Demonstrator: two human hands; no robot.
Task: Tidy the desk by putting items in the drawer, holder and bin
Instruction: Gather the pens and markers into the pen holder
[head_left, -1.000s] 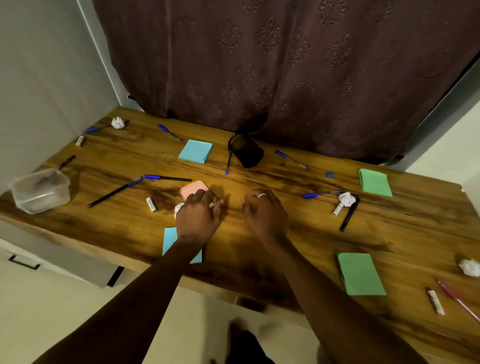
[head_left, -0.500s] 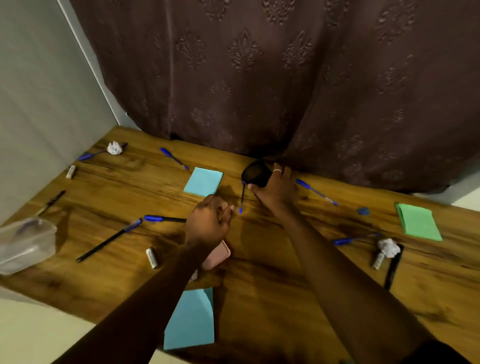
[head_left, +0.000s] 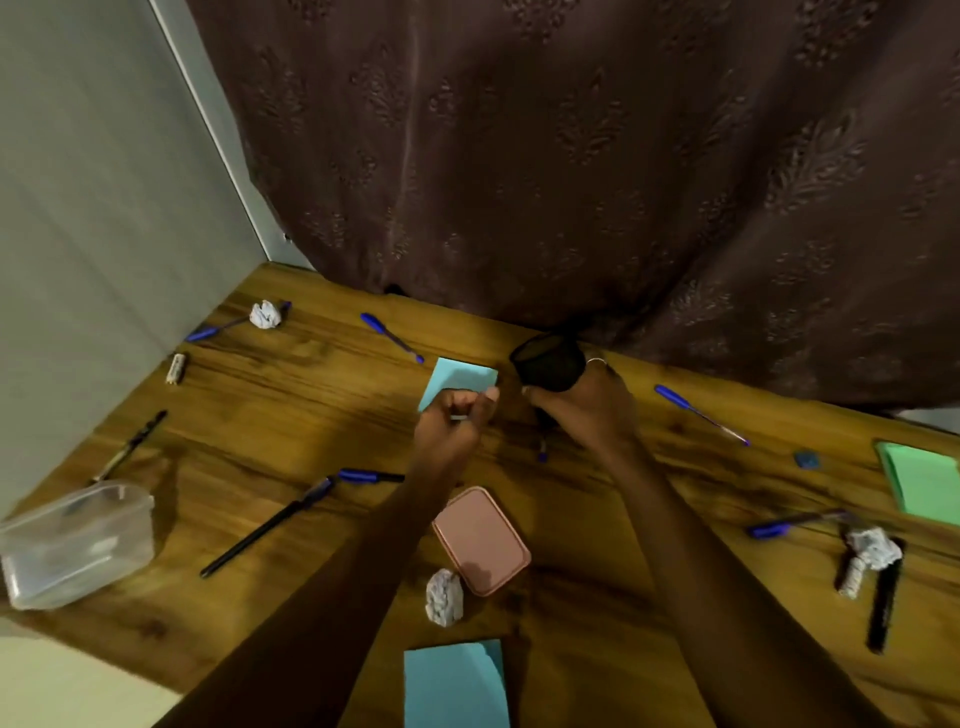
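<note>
Near the far edge of the desk (head_left: 291, 405), my right grip (head_left: 582, 410) clasps the tipped holder (head_left: 548, 364) — left grip (head_left: 449, 423) curled, maybe pinching something small. Next: stand it upright for pens (head_left: 392, 336).

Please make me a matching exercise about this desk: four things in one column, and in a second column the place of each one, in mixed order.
Things
1. pen holder
2. pink lid
3. clear box
4. green notepad

Places
A. at the left end of the desk
B. gripped by the right hand
C. at the right border of the picture
D. lying flat beside a paper ball

Pairs: 1-B, 2-D, 3-A, 4-C
</note>
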